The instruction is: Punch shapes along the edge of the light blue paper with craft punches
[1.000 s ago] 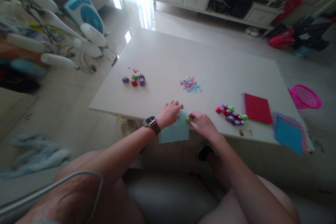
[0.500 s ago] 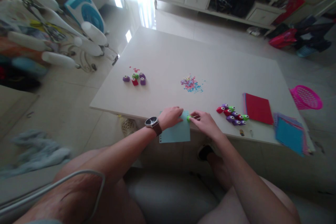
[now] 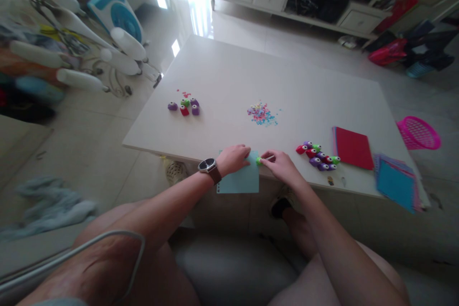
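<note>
A light-blue sheet of paper [image 3: 238,180] with small holes at its lower left corner lies over the table's near edge. My left hand [image 3: 234,158], a watch on its wrist, rests flat on the upper part of the sheet, fingers stretched out. At the paper's right edge, my right hand [image 3: 278,163] has its fingers closed on a small green craft punch [image 3: 258,160]. A thin pale sliver shows between those fingers; what it is I cannot make out. Punched paper bits [image 3: 261,114] in several colours form a pile beyond the hands.
Several craft punches [image 3: 317,157] cluster to the right, others [image 3: 184,107] to the left near red bits. A red-topped paper stack [image 3: 353,148] and blue sheets [image 3: 396,185] lie at the white table's [image 3: 222,71] right end. A pink basket [image 3: 419,133] stands beyond it.
The thin pale item in my right fingers appears at a different angle. The sheet sits very slightly higher and further left; my left hand stays on it.
</note>
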A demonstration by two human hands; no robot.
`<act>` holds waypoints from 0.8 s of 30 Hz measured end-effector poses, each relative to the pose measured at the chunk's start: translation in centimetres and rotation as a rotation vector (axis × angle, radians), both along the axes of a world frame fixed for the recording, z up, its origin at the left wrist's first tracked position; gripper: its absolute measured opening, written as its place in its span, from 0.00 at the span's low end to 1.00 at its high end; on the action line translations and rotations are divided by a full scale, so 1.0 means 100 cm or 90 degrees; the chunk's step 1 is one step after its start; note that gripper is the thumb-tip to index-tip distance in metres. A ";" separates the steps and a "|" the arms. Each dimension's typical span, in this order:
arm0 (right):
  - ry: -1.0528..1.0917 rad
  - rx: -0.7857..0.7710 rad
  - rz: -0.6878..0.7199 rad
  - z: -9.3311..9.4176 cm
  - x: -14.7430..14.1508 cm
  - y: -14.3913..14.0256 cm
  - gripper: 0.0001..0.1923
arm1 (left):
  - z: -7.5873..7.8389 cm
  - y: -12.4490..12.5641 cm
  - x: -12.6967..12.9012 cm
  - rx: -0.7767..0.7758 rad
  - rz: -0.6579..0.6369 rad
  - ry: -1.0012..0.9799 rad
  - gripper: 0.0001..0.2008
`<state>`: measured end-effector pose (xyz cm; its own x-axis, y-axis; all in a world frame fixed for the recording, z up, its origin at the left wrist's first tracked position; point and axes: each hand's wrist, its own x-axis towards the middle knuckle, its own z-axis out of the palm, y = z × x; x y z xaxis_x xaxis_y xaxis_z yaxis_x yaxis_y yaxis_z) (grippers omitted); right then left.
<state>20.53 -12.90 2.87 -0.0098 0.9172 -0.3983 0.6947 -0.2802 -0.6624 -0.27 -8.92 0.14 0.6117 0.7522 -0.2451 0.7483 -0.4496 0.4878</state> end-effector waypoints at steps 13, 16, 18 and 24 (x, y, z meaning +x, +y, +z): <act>0.020 0.015 -0.004 -0.005 -0.006 0.004 0.01 | 0.000 0.000 0.001 0.013 -0.011 0.002 0.10; 0.011 0.021 -0.004 -0.008 -0.006 0.006 0.02 | 0.005 0.000 0.004 0.004 0.005 0.006 0.18; -0.019 0.033 -0.013 -0.010 -0.006 0.009 0.05 | 0.008 0.000 0.007 -0.007 0.023 0.014 0.23; -0.120 -0.005 0.026 -0.002 -0.013 0.022 0.13 | 0.009 -0.001 0.013 -0.016 0.068 0.041 0.25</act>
<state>19.19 -10.74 2.69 0.0291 0.9147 -0.4030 0.8174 -0.2538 -0.5172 1.03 -9.00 1.08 0.5106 0.8053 -0.3013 0.8216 -0.3536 0.4471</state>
